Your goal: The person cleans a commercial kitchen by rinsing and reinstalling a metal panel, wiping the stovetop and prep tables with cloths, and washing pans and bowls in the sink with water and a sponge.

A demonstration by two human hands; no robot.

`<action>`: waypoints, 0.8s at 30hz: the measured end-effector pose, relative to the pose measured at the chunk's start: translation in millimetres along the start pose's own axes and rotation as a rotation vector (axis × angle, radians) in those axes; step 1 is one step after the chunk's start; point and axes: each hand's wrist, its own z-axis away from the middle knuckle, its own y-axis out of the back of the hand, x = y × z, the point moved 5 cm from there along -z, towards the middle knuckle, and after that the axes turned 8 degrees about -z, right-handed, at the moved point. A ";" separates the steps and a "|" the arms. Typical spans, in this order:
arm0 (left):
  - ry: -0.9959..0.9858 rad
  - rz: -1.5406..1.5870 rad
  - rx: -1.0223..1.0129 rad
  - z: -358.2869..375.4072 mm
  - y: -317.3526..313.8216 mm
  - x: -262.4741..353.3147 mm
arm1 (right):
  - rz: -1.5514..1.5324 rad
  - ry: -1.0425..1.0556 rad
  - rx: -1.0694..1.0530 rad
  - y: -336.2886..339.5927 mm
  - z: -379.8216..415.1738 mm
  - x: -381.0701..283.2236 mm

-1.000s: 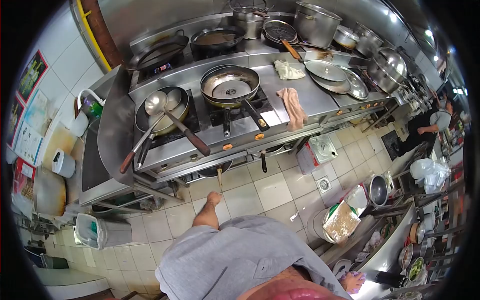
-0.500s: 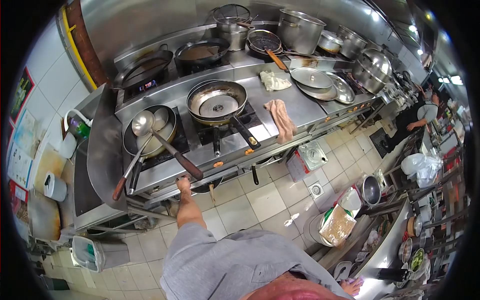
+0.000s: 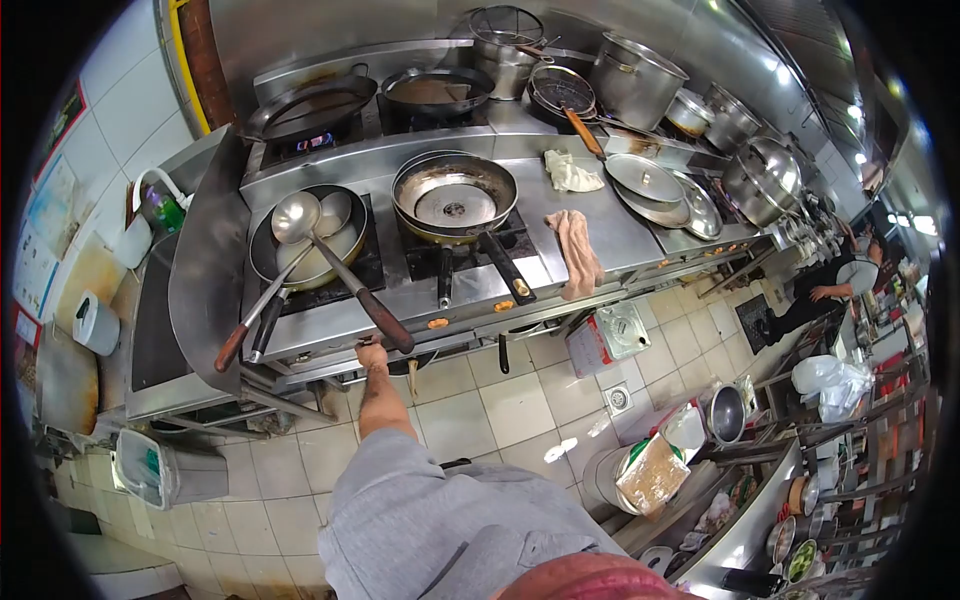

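My left hand is at the stove's front panel, just below the wooden handle of a ladle. Its fingers are closed at the panel on something too small to make out. Above it, two ladles rest in a pan of cloudy liquid on the left front burner. Stacked frying pans sit on the burner to the right, handles toward me. A pinkish cloth lies over the counter edge. My right hand is out of view.
Two dark woks stand at the back, beside a tall pot and metal lids. A bin is at lower left, a bucket at lower right. Another person stands far right.
The view has shifted, and the stove's front burners appear slightly further right. My left hand stays at the front panel. My right hand, seen earlier at the lower right, has left the view.
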 end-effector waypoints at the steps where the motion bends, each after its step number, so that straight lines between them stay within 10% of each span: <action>1: 0.004 -0.003 0.001 5.2 6.6 4.5 | 0.001 0.005 0.001 0.3 1.5 0.6; 3: -0.199 -0.067 -0.012 8.9 12.1 16.6 | 0.007 0.000 -0.034 5.5 6.8 -1.3; 4: -0.221 -0.052 -0.013 6.6 8.8 13.8 | 0.020 -0.136 -0.610 3.6 9.1 -0.3; 8: -0.181 -0.099 0.010 14.2 13.1 17.4 | 0.040 -0.075 -0.727 25.0 -4.7 -1.9; 11: -0.161 -0.063 0.003 10.9 10.3 15.2 | 0.092 0.111 0.070 14.5 -11.2 -1.1; 24: -0.177 -0.050 -0.005 24.4 20.3 27.9 | 0.062 0.127 0.008 23.0 -5.2 -4.7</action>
